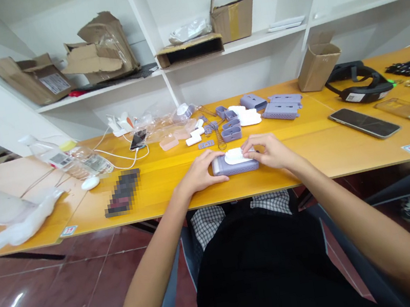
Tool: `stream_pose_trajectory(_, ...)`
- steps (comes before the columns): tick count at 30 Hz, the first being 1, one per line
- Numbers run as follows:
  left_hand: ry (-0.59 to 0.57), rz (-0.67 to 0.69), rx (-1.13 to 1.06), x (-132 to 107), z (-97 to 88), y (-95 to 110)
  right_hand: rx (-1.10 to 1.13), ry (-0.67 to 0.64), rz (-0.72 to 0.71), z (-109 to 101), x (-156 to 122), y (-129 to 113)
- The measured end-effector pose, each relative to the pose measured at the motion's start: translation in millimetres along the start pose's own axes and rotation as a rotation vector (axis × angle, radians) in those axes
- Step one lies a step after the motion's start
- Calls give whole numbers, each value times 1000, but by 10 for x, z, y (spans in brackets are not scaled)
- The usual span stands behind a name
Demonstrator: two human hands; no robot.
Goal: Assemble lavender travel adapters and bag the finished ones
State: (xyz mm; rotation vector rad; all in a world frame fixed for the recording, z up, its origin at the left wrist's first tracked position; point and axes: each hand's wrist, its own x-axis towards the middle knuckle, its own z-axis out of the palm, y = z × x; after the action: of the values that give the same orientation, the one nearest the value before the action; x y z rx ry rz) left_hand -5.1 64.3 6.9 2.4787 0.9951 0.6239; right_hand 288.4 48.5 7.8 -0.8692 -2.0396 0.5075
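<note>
Left hand [202,172], partly closed, grips a lilac perforated plastic case [236,168]; right hand [270,151], fingers curled, holds its white insert [234,156]; more cases [282,108] lie near the table's [306,155] far edge.

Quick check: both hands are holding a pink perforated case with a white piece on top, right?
Wrong colour: the head view shows the perforated case is lavender, not pink. The rest stands: the left hand and right hand hold it, with the white piece on top.

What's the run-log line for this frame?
left hand: grips lavender vented plastic case | right hand: on white rounded piece atop case | nearby: loose lavender case parts, smartphone
</note>
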Motion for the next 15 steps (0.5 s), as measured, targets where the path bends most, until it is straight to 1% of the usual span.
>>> stream_pose_trajectory(3, 6, 8, -4, 1, 6, 4, 2, -3, 8, -11, -1, 1)
stream_pose_trajectory(11, 18, 19, 3, 15, 49, -1, -167, 50, 46, -44, 15, 26)
stream_pose_trajectory(15, 20, 5, 10, 18, 59, 20, -229, 31, 56, -94, 15, 24)
